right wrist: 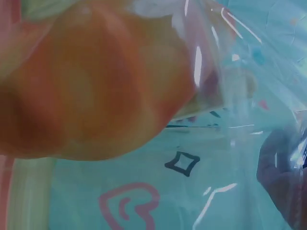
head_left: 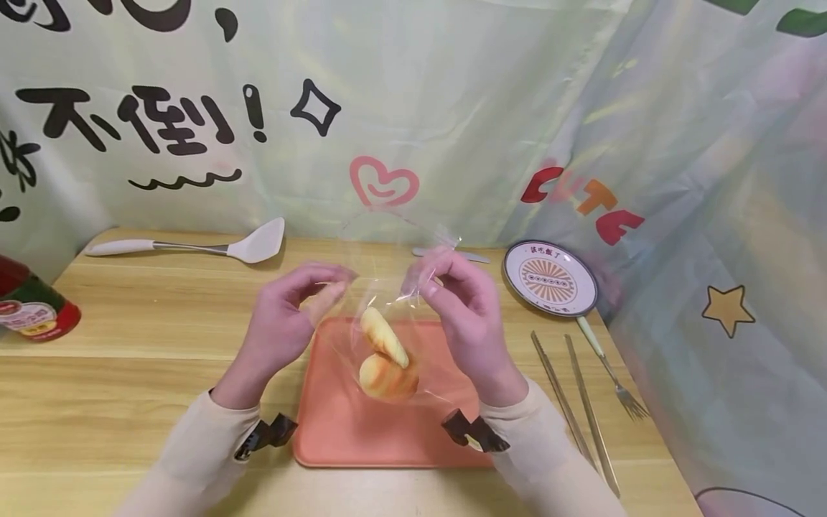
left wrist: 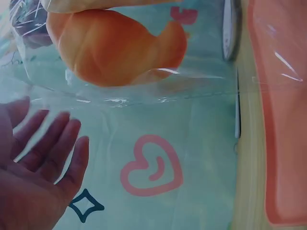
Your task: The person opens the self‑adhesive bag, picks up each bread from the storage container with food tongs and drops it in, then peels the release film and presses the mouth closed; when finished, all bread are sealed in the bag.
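Note:
A clear plastic bag point(head_left: 381, 298) hangs over the coral tray point(head_left: 381, 434), between both hands. Inside it are a long pale bread roll point(head_left: 384, 336) and, below that, a rounder golden-brown bread roll point(head_left: 390, 377), also large in the left wrist view point(left wrist: 115, 48). My right hand point(head_left: 468, 316) pinches the bag's upper right side between thumb and fingers. At the bag's left side is my left hand point(head_left: 287, 312); its fingers point(left wrist: 72, 158) are spread and relaxed close by the plastic. In the right wrist view the round roll point(right wrist: 91, 86) fills much of the picture.
A white spatula point(head_left: 255, 244) lies at the back left, with a red-capped bottle point(head_left: 35, 301) at the left edge. On the right are a patterned plate point(head_left: 550, 280), a fork point(head_left: 614, 373) and metal tongs or chopsticks point(head_left: 591, 416). A knife point(head_left: 474, 256) lies behind the right hand.

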Motion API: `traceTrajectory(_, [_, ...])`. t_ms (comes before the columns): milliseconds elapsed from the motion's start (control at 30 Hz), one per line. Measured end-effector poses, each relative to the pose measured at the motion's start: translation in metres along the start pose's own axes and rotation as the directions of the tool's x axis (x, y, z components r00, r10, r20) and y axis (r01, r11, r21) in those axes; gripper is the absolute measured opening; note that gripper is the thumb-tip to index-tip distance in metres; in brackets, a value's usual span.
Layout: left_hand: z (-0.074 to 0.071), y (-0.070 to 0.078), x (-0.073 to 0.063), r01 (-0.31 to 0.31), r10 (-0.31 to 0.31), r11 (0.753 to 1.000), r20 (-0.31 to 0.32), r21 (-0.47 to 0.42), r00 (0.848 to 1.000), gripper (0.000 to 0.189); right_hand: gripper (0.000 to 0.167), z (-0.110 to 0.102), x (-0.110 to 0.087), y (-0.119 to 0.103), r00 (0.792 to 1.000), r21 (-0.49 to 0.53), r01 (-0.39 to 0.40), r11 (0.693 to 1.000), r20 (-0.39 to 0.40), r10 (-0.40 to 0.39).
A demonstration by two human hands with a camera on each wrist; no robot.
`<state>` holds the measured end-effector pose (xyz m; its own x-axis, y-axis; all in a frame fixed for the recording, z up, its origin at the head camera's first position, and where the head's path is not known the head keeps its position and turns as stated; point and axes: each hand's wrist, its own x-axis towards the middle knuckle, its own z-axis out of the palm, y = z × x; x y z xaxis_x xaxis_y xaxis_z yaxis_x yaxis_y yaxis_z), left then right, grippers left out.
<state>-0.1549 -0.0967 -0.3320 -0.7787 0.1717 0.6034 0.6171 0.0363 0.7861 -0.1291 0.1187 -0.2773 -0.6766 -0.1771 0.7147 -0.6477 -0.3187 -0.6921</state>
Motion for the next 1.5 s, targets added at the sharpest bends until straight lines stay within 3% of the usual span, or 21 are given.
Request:
traceTrajectory(133, [0.0,0.0,-0.002,-0.027,0.027,0.999,-0.006,-0.03,1.0,0.008,0.021,-0.005,-0.003,0.0,1.0,0.028,-0.007,1.0,0.007,0.007])
traceTrajectory(300, [-0.004,0.005,-0.005,-0.014,0.008,0.993,-0.051,-0.121,0.999,0.009,0.011,-0.02,-0.003,-0.004,1.0,-0.15,-0.012,0.989,-0.02,0.01])
traceTrajectory(400, [-0.007,0.009,-0.006,-0.048,0.036,0.986,-0.079,-0.159,0.996,0.014,0.009,-0.033,-0.002,-0.009,1.0,-0.334,-0.008,0.943,-0.004,0.007])
traceTrajectory(533, [-0.008,0.015,-0.003,-0.145,0.12,0.973,-0.14,-0.181,0.983,0.015,0.006,-0.052,-0.001,-0.016,1.0,-0.513,-0.014,0.858,-0.022,0.003])
traceTrajectory(600, [-0.006,0.018,-0.002,-0.188,0.156,0.965,-0.173,-0.184,0.972,0.016,0.006,-0.059,-0.002,-0.019,0.999,-0.56,-0.018,0.828,-0.049,-0.012])
traceTrajectory(700, [-0.004,0.02,-0.001,-0.212,0.176,0.959,-0.193,-0.186,0.965,0.017,0.005,-0.065,-0.002,-0.019,0.998,-0.58,-0.016,0.814,-0.063,-0.025])
traceTrajectory(800, [-0.001,0.02,-0.001,-0.218,0.185,0.96,-0.189,-0.173,0.964,0.014,0.007,-0.066,-0.004,-0.018,0.998,-0.571,-0.002,0.821,-0.049,-0.031])
traceTrajectory(967, [0.001,0.018,-0.003,-0.228,0.215,0.97,-0.143,-0.084,0.966,0.018,0.008,-0.068,-0.011,-0.014,0.991,-0.499,-0.003,0.867,-0.115,-0.063])
traceTrajectory(1067, [0.0,0.016,-0.005,-0.228,0.213,0.966,-0.122,-0.122,0.969,0.019,0.005,-0.07,-0.016,-0.012,0.989,-0.441,-0.027,0.897,-0.14,-0.039])
traceTrajectory(1167, [-0.002,0.014,-0.005,-0.217,0.199,0.959,-0.11,-0.181,0.974,0.017,0.006,-0.072,-0.019,-0.012,0.991,-0.445,-0.04,0.895,-0.135,-0.023])
traceTrajectory(1267, [-0.004,0.013,-0.005,-0.197,0.182,0.963,-0.099,-0.182,0.978,0.02,0.017,-0.074,-0.019,-0.012,0.989,-0.456,-0.029,0.89,-0.14,-0.04])
traceTrajectory(1367, [-0.005,0.012,-0.005,-0.174,0.162,0.968,-0.078,-0.179,0.984,0.022,0.006,-0.074,-0.021,-0.012,0.99,-0.453,-0.032,0.891,-0.139,-0.035])
traceTrajectory(1500, [-0.006,0.014,-0.005,-0.159,0.15,0.964,-0.057,-0.213,0.987,0.017,0.012,-0.074,-0.024,-0.013,0.993,-0.384,-0.046,0.922,-0.121,0.0])
